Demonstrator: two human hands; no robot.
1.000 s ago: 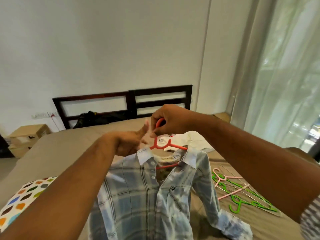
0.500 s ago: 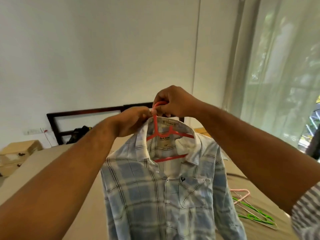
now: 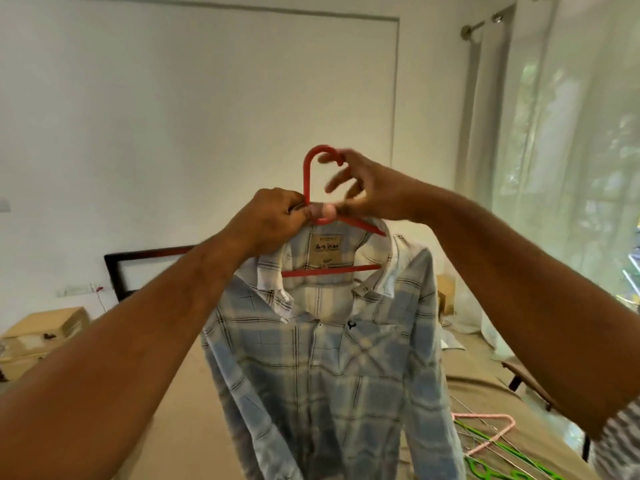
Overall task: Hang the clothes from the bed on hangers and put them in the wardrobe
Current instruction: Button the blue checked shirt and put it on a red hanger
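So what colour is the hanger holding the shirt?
The hanger is red, clearest in the head view.

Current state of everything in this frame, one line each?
Blue-and-white plaid shirt: hung on the hanger, held up.
Red plastic hanger: inside the shirt, hook upright.
Left hand: grip on the hanger's neck.
Right hand: touching the hook, blurred, grip unclear.
Pink and green hangers: lying loose on the brown bed.
Sheer curtain: drawn.
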